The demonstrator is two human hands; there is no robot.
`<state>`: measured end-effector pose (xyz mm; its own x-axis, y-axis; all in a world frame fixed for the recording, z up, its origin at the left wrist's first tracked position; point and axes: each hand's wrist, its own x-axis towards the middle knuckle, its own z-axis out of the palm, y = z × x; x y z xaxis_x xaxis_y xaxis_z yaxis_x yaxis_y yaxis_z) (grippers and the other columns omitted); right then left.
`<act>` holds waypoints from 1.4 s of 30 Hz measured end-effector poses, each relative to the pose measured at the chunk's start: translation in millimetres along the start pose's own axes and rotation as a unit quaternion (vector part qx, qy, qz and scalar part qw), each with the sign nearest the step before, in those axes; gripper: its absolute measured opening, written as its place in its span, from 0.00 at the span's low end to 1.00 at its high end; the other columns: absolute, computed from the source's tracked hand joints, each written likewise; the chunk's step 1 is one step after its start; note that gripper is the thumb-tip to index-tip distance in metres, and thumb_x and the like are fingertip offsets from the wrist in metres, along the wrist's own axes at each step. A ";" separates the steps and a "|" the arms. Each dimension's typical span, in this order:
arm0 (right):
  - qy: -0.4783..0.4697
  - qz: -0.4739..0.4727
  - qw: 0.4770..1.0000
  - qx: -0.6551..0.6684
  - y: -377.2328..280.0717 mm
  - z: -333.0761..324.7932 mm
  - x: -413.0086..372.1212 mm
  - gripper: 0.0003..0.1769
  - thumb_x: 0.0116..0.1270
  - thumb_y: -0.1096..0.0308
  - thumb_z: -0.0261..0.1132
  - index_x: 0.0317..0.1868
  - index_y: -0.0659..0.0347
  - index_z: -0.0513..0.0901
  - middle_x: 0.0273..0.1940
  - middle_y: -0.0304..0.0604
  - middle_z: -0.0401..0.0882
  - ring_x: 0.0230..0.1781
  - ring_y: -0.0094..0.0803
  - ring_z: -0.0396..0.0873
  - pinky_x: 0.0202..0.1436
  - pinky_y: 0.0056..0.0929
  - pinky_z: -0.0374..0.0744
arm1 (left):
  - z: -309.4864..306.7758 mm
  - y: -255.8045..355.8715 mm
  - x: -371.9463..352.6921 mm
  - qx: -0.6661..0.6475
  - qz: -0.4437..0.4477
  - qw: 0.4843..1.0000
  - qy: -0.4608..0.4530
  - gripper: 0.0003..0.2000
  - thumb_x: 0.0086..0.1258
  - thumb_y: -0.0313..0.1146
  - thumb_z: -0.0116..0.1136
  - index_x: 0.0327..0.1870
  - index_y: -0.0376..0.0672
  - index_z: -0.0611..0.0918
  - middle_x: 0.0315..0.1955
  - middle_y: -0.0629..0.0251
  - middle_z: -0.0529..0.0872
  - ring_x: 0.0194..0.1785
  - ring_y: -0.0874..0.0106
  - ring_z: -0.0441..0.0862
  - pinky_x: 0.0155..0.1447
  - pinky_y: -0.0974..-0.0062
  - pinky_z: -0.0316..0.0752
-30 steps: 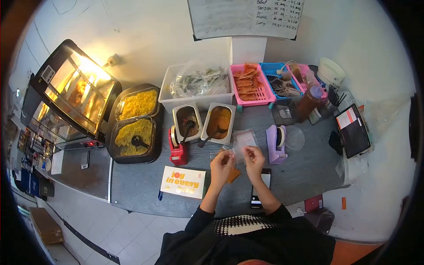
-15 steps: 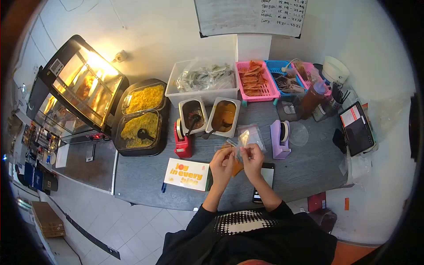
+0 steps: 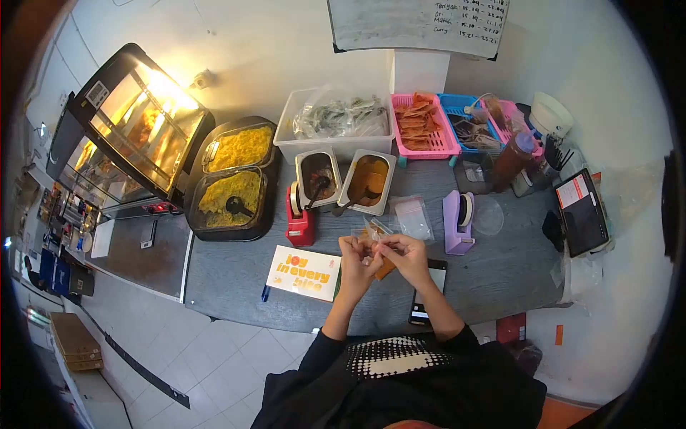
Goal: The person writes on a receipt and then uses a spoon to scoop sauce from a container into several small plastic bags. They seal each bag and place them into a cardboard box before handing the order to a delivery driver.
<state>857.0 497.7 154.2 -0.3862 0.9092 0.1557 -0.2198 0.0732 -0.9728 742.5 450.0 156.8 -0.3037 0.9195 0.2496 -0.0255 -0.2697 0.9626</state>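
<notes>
My left hand [image 3: 359, 261] and my right hand [image 3: 406, 259] meet above the table's near side, fingertips pinched together. Between them, the gathered top of a small clear plastic bag [image 3: 373, 230] pokes up; the rest is hidden by my fingers. An orange-brown packet [image 3: 386, 269] shows partly under my hands. Just beyond my right hand lies a flat clear bag [image 3: 412, 218] with something pale in it. A phone [image 3: 431, 292] rests by my right wrist, and a printed card [image 3: 304, 273] reading "joy in every bite" lies left of my left hand.
Two metal tubs [image 3: 368, 182] with ladles stand ahead, between a red tape dispenser [image 3: 300, 218] and a purple one [image 3: 457, 225]. Yellow food trays [image 3: 232, 196] and a lit display case [image 3: 136, 129] are left. Baskets [image 3: 421, 129], a sauce bottle [image 3: 513, 163] and a tablet [image 3: 580, 214] stand right.
My hands have come closer together, with the right one moving left. The clear bag, spread between them before, is now bunched at my fingertips. The camera view has shifted slightly.
</notes>
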 end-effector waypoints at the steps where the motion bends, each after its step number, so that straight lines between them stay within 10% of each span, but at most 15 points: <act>1: -0.011 0.010 1.000 0.000 -3.6 -2.2 1.5 0.09 0.55 0.73 0.64 0.37 0.68 0.79 0.32 0.41 0.80 0.33 0.23 0.78 0.38 0.19 0.76 | -1.3 0.8 -0.1 -0.003 -0.005 1.000 -0.003 0.20 0.56 0.17 0.55 0.35 0.44 0.54 0.30 0.62 0.72 0.34 0.79 0.72 0.40 0.83 0.71; 22: -0.040 -0.024 0.983 -0.180 -28.4 8.1 -2.7 0.19 0.53 0.81 0.60 0.47 0.69 0.72 0.39 0.48 0.78 0.40 0.31 0.78 0.47 0.28 0.77 | -12.6 4.5 5.2 -0.202 -0.081 0.976 0.016 0.16 0.56 0.16 0.55 0.35 0.43 0.61 0.33 0.60 0.78 0.37 0.77 0.78 0.39 0.85 0.74; 26: -0.036 -0.212 0.873 -0.437 -21.3 17.6 -11.7 0.21 0.48 0.81 0.62 0.47 0.68 0.73 0.35 0.50 0.78 0.37 0.40 0.78 0.41 0.30 0.77 | -14.5 -14.6 2.3 0.067 -0.086 0.994 -0.019 0.03 0.61 0.24 0.52 0.29 0.38 0.72 0.23 0.66 0.78 0.29 0.81 0.76 0.32 0.83 0.71; 33: -0.044 -0.174 0.830 -0.528 15.1 11.1 -2.4 0.14 0.49 0.80 0.60 0.39 0.66 0.75 0.32 0.48 0.70 0.33 0.41 0.74 0.37 0.32 0.74 | -13.8 -13.8 5.4 0.398 -0.058 0.914 -0.054 0.13 0.56 0.35 0.53 0.20 0.32 0.75 0.13 0.56 0.76 0.16 0.66 0.73 0.24 0.72 0.67; 38: -0.040 -0.088 0.903 -0.420 15.2 4.6 3.1 0.10 0.48 0.79 0.60 0.35 0.65 0.74 0.32 0.49 0.70 0.31 0.42 0.74 0.35 0.33 0.74 | -22.9 -21.4 15.8 0.300 -0.037 0.951 -0.058 0.10 0.54 0.34 0.54 0.21 0.35 0.75 0.10 0.55 0.72 0.15 0.59 0.71 0.22 0.66 0.66; 42: 0.061 -0.056 0.933 -0.351 9.9 11.2 11.2 0.11 0.47 0.80 0.60 0.34 0.65 0.71 0.32 0.48 0.69 0.29 0.41 0.75 0.31 0.33 0.75 | -28.0 -22.9 19.3 0.458 0.053 0.887 0.003 0.06 0.50 0.33 0.60 0.25 0.42 0.79 0.21 0.61 0.75 0.26 0.65 0.72 0.32 0.69 0.66</act>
<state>840.5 504.1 148.2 -0.2827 0.9162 0.2840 0.4038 0.3822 -0.8312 710.5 465.9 136.7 -0.2639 0.9002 0.3464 0.7877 -0.0061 0.6160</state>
